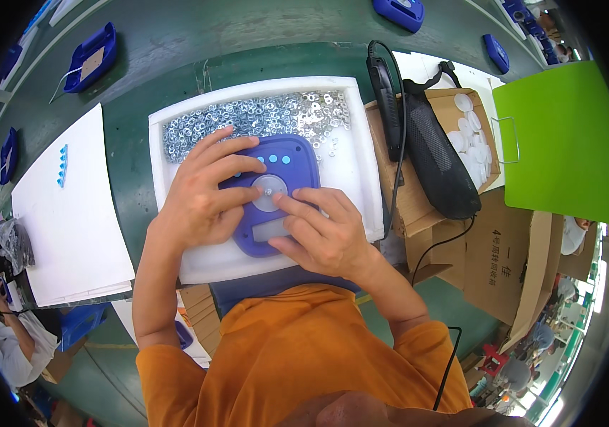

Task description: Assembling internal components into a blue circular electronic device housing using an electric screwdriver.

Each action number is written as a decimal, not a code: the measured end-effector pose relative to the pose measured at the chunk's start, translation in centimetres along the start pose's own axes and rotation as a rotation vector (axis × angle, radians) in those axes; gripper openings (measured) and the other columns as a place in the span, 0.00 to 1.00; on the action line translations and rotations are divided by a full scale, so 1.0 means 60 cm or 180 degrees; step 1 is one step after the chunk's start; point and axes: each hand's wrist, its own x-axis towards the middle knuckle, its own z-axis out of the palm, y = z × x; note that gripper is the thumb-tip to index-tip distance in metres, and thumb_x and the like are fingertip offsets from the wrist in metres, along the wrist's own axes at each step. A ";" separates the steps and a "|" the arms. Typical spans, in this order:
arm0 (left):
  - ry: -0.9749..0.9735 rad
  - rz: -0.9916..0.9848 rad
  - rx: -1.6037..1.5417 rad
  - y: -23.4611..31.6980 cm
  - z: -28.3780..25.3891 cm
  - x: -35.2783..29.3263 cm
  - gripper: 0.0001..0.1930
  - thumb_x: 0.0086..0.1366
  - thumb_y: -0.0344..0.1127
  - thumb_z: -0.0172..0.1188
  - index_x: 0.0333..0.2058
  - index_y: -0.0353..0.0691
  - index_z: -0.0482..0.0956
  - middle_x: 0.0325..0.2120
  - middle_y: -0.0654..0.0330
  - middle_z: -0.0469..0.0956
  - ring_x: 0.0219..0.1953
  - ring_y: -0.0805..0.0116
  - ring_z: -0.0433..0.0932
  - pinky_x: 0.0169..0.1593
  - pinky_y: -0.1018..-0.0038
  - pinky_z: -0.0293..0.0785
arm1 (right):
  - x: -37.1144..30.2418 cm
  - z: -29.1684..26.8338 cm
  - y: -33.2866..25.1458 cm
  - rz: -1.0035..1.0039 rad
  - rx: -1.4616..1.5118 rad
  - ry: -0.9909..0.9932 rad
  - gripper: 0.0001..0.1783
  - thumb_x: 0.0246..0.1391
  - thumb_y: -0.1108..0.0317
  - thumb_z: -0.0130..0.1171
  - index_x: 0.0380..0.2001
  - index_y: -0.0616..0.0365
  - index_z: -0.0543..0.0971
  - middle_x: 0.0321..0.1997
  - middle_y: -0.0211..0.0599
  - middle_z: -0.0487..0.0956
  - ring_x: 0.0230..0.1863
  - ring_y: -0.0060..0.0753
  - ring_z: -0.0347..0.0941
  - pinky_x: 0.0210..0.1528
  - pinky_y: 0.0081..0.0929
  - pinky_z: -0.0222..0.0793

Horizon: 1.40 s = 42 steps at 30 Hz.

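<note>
A blue-purple plastic housing (303, 153) lies in a white foam tray (372, 203). It has light blue round buttons, a clear round disc (267, 204) in its middle and a pale rectangular window near its lower edge. My left hand (208, 188) is spread over the housing's left side, with a bent index finger reaching the disc. From the right, my right hand (329, 231) touches the disc with one fingertip, its thumb down by the window. Between the fingertips, a small metal piece (269, 191) shows at the disc's centre. Neither hand's fingers close around anything visible.
Many loose metal washers or nuts (247, 114) fill the tray's far part. To the right are a corded black tool (382, 92), a black mesh holder (439, 156) and a carton with clear discs (471, 142). White sheets (69, 228) lie left; a green panel (560, 142) stands right.
</note>
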 end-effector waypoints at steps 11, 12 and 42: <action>-0.0146 0.0043 0.0024 0.007 -0.011 0.012 0.15 0.46 0.22 0.67 0.32 0.41 0.96 0.52 0.55 0.89 0.72 0.47 0.80 0.82 0.38 0.68 | 0.008 -0.010 0.008 0.0181 0.0353 0.0041 0.19 0.53 0.63 0.85 0.40 0.57 0.84 0.61 0.39 0.91 0.59 0.49 0.86 0.58 0.43 0.83; -0.0165 0.0008 0.0064 0.009 -0.015 0.009 0.15 0.46 0.22 0.68 0.33 0.42 0.96 0.53 0.55 0.89 0.73 0.46 0.79 0.82 0.38 0.68 | 0.015 -0.014 0.010 0.0250 0.0686 0.0071 0.19 0.54 0.66 0.84 0.42 0.58 0.84 0.61 0.41 0.91 0.60 0.51 0.86 0.59 0.44 0.83; 0.0123 0.0206 -0.0096 -0.019 0.011 -0.020 0.11 0.51 0.20 0.72 0.31 0.43 0.95 0.56 0.59 0.86 0.75 0.49 0.77 0.80 0.46 0.71 | 0.072 -0.251 0.077 0.2552 0.2902 0.2606 0.19 0.71 0.72 0.63 0.62 0.66 0.78 0.47 0.39 0.84 0.46 0.37 0.82 0.47 0.35 0.78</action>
